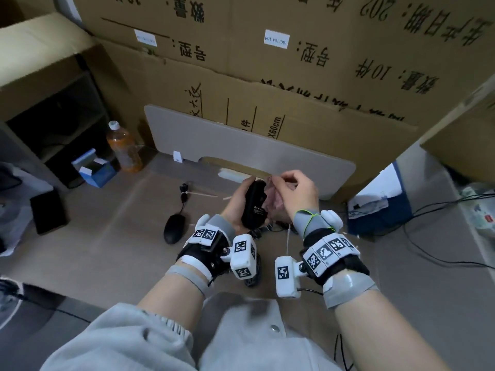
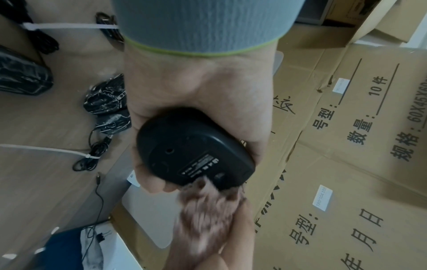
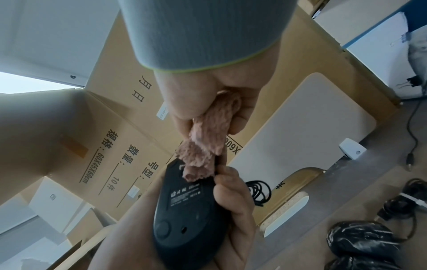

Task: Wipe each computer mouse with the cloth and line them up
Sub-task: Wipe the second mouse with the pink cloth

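Observation:
My left hand grips a black computer mouse above the floor, its labelled underside turned up. My right hand pinches a pink fluffy cloth and holds it against the front end of that underside. A second black mouse lies on the floor to the left, its cable tied in a bundle. In the left wrist view several more mice wrapped in glossy plastic lie on the floor near my wrist.
Big cardboard boxes wall off the far side, with a grey board leaning on them. At the left stand an orange drink bottle, a small blue box and a black tablet. Cables run along the right.

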